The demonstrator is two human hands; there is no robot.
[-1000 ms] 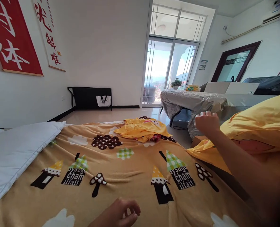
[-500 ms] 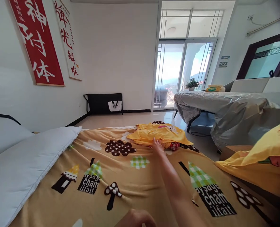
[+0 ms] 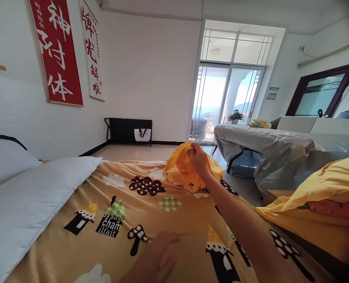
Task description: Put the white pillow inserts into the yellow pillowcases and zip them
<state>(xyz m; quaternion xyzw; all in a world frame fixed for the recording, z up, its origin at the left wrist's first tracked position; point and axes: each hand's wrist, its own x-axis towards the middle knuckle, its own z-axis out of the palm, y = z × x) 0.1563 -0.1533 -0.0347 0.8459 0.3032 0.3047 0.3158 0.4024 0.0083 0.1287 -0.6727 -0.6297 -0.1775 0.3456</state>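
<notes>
We see our bare right hand (image 3: 198,157) grasping a soft yellow printed cloth (image 3: 176,171), fingers bent over its upper edge. The cloth stands bunched toward the far end of a tan fleece blanket with brown, white and green motifs (image 3: 189,222), its lower folds resting on that blanket. Our left hand (image 3: 159,257) is blurred, nearer us above the blanket; its fingers curve loosely, released, well apart from the cloth. To our left, a plump white pillow (image 3: 50,190) overlaps the blanket. To our right, a larger yellow fabric piece with a reddish print (image 3: 330,188) lies beside the right forearm. Beyond, a desk draped in silvery plastic sheeting (image 3: 280,139) carries a green potted plant (image 3: 235,116) and a yellow packet (image 3: 259,124).
</notes>
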